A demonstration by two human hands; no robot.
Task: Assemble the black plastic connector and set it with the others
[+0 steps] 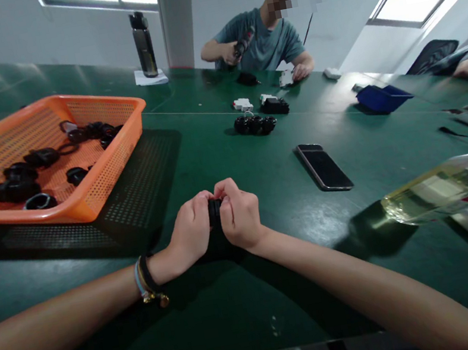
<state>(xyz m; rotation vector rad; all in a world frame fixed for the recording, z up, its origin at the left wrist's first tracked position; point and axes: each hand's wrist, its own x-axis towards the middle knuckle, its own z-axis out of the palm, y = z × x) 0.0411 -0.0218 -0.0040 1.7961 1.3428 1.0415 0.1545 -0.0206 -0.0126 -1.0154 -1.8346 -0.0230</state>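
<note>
Between my two hands is a small black part (215, 212), mostly covered by the fingers. My left hand (191, 228) is closed on its left side, with a bracelet on the wrist. On the other side my right hand (239, 213) has its fingers curled round the same part, and the two hands meet at the fingertips. Both are just above the green table (222, 162). An orange basket (103, 189) at the left holds several black round pieces (17, 189). More black round pieces (255, 125) lie together on the table beyond my hands.
A phone (324, 167) lies to the right of my hands. Farther right are a bottle of yellow liquid (445, 189) and a blue tray (383, 98). At the back stands a dark bottle (143, 46). A person (256, 41) sits opposite, near white parts (242, 105).
</note>
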